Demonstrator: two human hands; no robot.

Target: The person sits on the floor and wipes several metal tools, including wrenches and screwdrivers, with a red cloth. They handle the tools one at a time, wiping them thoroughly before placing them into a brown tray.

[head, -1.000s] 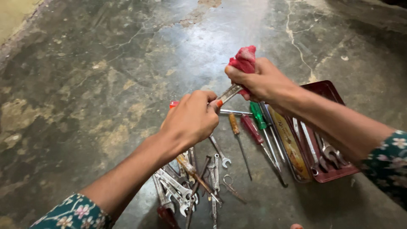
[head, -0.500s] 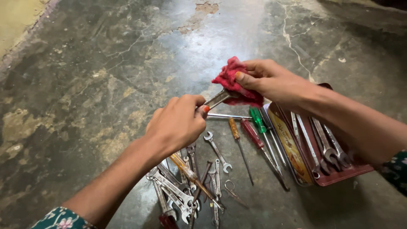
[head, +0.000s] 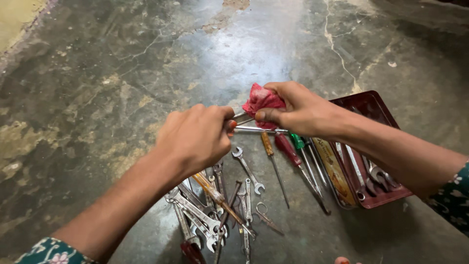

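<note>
Left hand: fist clamped on one end of a metal wrench.
Right hand: closed on a red rag, pressed around the wrench's far end, it seems.
Wrench: held above the floor.
Below: loose spanners, screwdrivers.
Right: red tray with more spanners.

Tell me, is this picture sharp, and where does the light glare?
Head view: mostly sharp; a pale sheen of glare lies on the bare floor beyond the hands. The left hand and right hand with the red rag are evenly lit, slightly soft. The tool pile glints; the tray sits dimmer.
</note>
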